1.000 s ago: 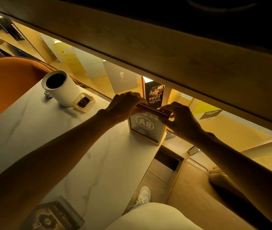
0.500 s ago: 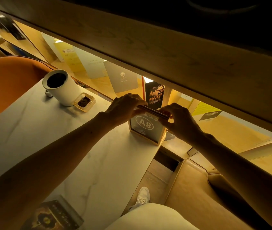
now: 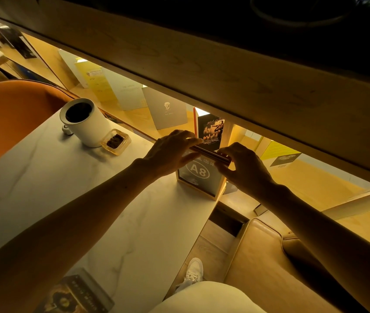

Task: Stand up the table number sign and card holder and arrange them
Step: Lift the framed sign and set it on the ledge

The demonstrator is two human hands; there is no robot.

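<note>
"A8" — white, ringed — on the table number sign (image 3: 198, 177)

Table top (image 3: 71, 199): smooth white marble-look surface, faint grey veining, low sheen. A8 table number sign (image 3: 198, 177): pale wood frame, glossy face. Cylindrical cup (image 3: 86, 123): matt white. Small dish (image 3: 116, 142): clear glossy plastic or glass, cannot tell. Overhead shelf (image 3: 224, 71): light wood, visible grain. Seat (image 3: 270, 263): smooth tan leather-look upholstery.

bare forearms, pale trousers (image 3: 204, 299), white sneaker (image 3: 193, 271)
</note>
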